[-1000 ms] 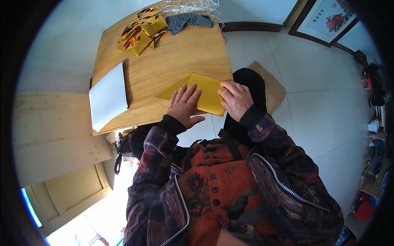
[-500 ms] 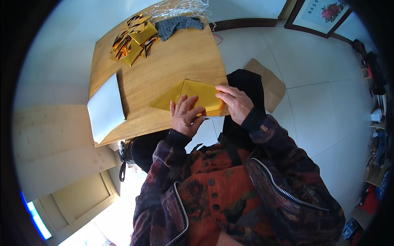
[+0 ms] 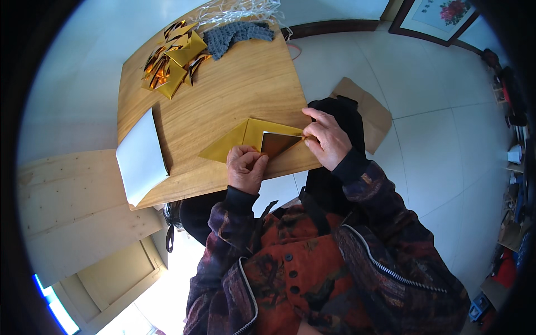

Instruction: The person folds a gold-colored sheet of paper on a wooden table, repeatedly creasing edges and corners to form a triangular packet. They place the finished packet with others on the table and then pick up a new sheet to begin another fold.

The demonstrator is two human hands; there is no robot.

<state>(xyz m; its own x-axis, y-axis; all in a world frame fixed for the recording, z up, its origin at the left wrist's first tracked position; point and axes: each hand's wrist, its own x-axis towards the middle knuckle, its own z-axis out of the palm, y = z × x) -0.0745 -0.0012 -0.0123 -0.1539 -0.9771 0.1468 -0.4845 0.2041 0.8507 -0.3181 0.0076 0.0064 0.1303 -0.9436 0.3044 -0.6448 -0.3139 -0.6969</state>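
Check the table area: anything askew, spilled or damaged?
No spill shows; the folded gold paper sheet looks intact. Slightly untidy: tangled clear plastic strands at the far side of the brown wooden table, some overhanging, and a brown papery sheet on the pale tiled floor, possibly dropped.

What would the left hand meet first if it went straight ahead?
The left hand would first meet the gold paper it touches; beyond, probably the gray cloth, though depth is unclear.
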